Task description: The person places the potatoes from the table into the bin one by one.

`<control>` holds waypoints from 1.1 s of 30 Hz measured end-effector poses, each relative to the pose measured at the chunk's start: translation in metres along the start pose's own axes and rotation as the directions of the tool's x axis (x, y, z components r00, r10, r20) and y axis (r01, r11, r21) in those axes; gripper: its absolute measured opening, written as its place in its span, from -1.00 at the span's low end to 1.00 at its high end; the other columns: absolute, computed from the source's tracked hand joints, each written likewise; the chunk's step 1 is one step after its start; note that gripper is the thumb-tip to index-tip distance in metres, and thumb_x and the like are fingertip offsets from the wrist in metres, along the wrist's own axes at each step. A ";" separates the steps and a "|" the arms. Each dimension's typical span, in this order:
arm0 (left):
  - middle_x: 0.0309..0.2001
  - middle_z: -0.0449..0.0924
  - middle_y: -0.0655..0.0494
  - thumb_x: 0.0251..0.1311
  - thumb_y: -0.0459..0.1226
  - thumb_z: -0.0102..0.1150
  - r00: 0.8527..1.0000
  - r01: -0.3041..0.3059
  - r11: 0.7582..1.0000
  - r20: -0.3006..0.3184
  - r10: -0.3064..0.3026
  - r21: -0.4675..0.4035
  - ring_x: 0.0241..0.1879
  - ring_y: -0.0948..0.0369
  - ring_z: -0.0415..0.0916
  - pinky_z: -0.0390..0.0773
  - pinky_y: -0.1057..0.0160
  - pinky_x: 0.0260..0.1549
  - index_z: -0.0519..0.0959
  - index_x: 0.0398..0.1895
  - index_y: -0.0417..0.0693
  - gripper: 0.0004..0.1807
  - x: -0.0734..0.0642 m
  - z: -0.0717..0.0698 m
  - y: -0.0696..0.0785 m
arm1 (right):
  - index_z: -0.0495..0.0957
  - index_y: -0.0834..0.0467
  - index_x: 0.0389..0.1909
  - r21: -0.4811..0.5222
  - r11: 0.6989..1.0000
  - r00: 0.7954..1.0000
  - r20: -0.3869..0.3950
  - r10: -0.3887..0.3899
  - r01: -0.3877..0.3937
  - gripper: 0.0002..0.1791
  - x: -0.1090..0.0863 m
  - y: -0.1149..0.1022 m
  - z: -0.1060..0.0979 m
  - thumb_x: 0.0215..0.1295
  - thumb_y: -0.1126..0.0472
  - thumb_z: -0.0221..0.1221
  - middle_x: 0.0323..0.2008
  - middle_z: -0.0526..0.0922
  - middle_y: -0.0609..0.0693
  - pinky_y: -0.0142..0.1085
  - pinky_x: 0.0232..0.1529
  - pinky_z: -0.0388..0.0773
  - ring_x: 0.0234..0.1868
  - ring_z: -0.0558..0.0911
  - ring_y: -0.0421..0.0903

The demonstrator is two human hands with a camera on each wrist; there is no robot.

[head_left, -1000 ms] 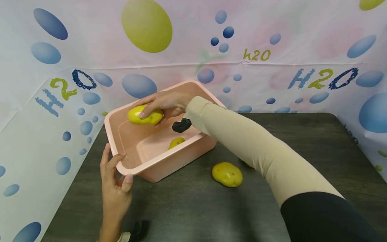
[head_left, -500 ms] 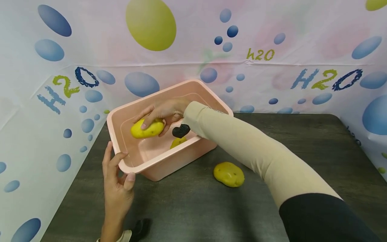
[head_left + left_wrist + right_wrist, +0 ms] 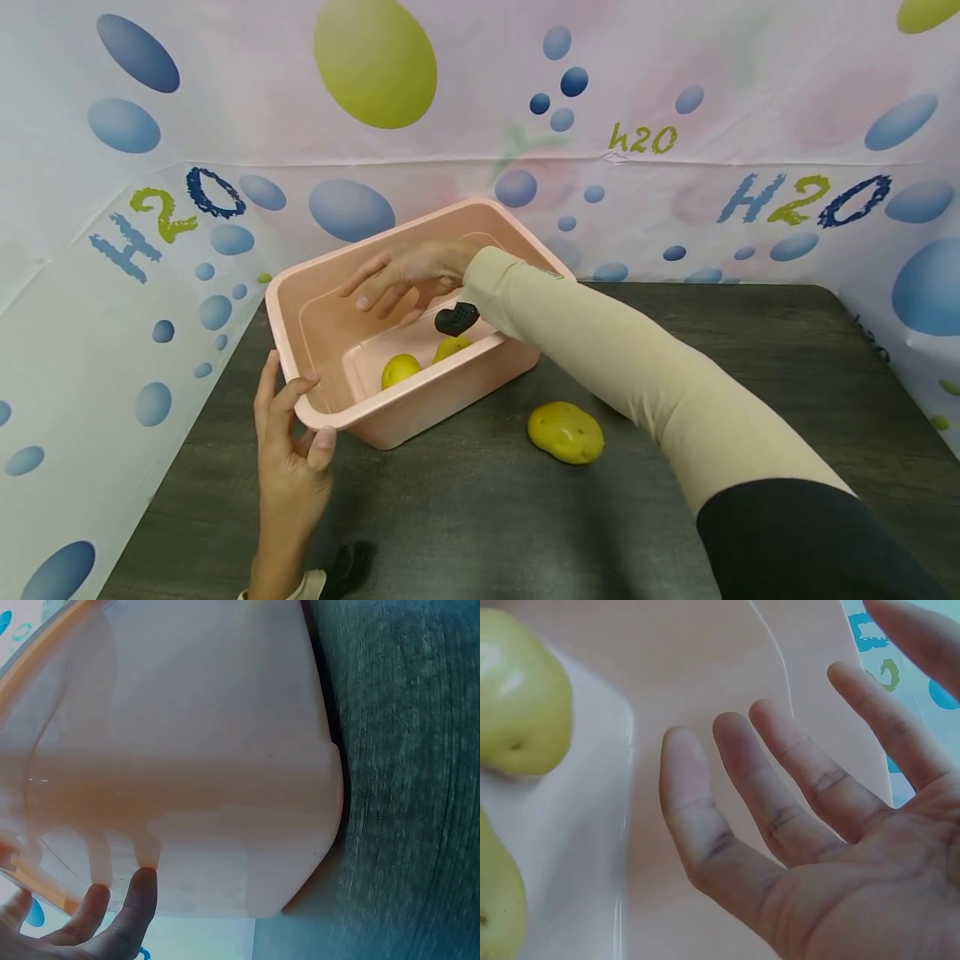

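Note:
A pink plastic basin [image 3: 442, 402] stands angled on the dark table. My left hand [image 3: 292, 467] grips its near left corner, index finger over the rim and thumb below it. In the left wrist view, fingertips [image 3: 142, 881] touch the basin's outer wall. Inside, one yellow potato [image 3: 400, 369] lies near the front wall, close to a second potato [image 3: 452, 347]; the rim partly hides both. Above them my right hand [image 3: 416, 275] hovers inside the basin with fingers spread and nothing held. The right wrist view shows its bare palm [image 3: 855, 855] beside both potatoes.
Another yellow potato [image 3: 566, 432] lies on the table [image 3: 480, 517] in front of the basin, left of my right sleeve [image 3: 600, 333]. A backdrop [image 3: 465, 83] printed with bubbles and H2O lettering rises behind and along the left side.
My right hand lowered a potato into the basin and let it go; the potato now lies on the basin floor. The right fingers have spread. My left hand keeps its grip on the corner.

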State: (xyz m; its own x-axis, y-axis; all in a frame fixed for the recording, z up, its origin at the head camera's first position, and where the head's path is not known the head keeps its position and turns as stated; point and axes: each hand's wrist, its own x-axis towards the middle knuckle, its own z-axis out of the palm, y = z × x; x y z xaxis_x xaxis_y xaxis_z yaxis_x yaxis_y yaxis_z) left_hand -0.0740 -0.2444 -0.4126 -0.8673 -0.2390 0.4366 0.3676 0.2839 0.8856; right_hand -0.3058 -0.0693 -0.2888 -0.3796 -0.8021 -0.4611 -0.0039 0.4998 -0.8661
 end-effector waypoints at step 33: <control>0.70 -0.18 0.13 0.42 -0.12 0.26 1.000 -0.021 0.999 0.022 0.022 -0.028 0.54 -0.21 0.11 0.49 0.52 0.15 0.39 0.41 -0.28 -0.37 -0.005 -0.008 0.007 | 0.40 0.06 0.51 0.158 0.965 0.941 -0.303 -0.153 0.208 -0.44 -0.150 0.043 -0.054 0.53 0.29 0.10 0.33 0.55 0.08 -0.02 0.15 0.65 0.29 0.58 0.05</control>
State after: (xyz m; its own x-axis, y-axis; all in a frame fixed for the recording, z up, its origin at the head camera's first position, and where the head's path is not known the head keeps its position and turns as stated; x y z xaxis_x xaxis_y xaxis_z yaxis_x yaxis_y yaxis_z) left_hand -0.0644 -0.2482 -0.4073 -0.8664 -0.2124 0.4520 0.3948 0.2629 0.8803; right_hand -0.2995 0.0900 -0.2468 -0.6371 -0.7315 -0.2429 0.0633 0.2645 -0.9623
